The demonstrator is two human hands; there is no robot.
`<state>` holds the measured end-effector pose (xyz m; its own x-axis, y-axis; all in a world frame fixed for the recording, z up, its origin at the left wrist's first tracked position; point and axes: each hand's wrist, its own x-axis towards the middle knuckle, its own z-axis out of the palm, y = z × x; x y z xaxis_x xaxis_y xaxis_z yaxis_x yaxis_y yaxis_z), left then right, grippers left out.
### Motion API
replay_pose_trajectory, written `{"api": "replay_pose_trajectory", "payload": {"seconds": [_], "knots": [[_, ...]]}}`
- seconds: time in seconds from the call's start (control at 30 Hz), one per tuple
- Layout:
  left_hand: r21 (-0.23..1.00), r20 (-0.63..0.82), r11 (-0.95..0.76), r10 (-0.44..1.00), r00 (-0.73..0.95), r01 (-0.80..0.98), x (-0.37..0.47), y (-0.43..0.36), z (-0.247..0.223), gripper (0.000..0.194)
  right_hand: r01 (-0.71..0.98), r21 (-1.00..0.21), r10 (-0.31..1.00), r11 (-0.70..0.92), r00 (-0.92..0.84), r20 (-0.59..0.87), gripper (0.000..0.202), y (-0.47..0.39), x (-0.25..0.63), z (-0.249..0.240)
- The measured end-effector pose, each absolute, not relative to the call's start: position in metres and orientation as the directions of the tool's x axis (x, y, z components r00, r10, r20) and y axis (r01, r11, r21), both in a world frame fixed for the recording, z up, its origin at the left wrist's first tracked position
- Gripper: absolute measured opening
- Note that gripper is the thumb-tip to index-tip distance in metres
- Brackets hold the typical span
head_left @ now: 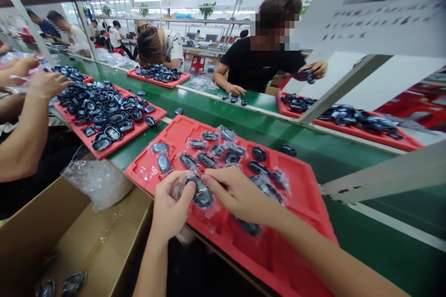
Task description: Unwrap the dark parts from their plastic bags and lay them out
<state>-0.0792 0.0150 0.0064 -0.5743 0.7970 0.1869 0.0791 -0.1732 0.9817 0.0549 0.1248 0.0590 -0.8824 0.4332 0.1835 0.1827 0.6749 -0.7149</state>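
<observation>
Over the near red tray (306, 181), my left hand (172, 202) grips a dark oval shell (203, 193) in clear plastic wrap, its thumb pressed on the shell's upper left. My right hand (237, 192) is at the shell's upper right with thumb and fingers pinched together; what they hold, if anything, is too small to tell. Several wrapped dark shells (207, 160) lie on the tray beyond my hands, and another wrapped one (249, 226) is partly below my right forearm. Two wrapped bluish pieces (163, 163) lie at the tray's left side.
An open cardboard box (101, 241) with a few shells stands at lower left, a clear plastic bag (99, 183) over its edge. Left is a heaped red tray (139, 137). A metal post (390, 174) slants at right. Co-workers sit left and across the green belt (195, 125).
</observation>
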Motion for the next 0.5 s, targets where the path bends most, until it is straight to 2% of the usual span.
{"api": "replay_pose_trajectory", "payload": {"seconds": [0.1,0.2,0.23,0.3,0.4,0.47,0.5], "knots": [[0.962,0.198,-0.267,0.822,-0.535,-0.055,-0.07,0.015,0.008,0.014,0.079,-0.896,0.562,0.436,-0.802,0.203,0.053,0.122,0.065,0.056],[0.952,0.185,-0.285,0.823,-0.536,-0.109,-0.062,0.018,0.007,0.015,0.025,-0.966,0.634,0.257,-0.759,0.149,0.057,0.121,0.071,0.057],[0.959,0.166,-0.263,0.819,-0.549,-0.102,-0.06,0.02,0.006,0.016,0.045,-0.96,0.651,0.277,-0.743,0.153,0.056,0.121,0.073,0.059],[0.978,0.13,-0.201,0.789,-0.6,-0.053,-0.058,0.022,0.006,0.014,0.119,-0.888,0.666,0.445,-0.707,0.239,0.05,0.121,0.079,0.067],[0.991,0.115,-0.133,0.729,-0.675,0.025,-0.056,0.023,0.009,0.017,0.212,-0.633,0.549,0.744,-0.734,0.4,0.03,0.117,0.09,0.078],[0.993,0.111,-0.113,0.701,-0.704,0.044,-0.055,0.023,0.01,0.027,0.235,-0.505,0.469,0.83,-0.784,0.405,0.021,0.117,0.093,0.077],[0.994,0.105,-0.098,0.696,-0.71,0.052,-0.054,0.023,0.01,0.032,0.273,-0.483,0.491,0.832,-0.768,0.412,0.021,0.119,0.093,0.074]]}}
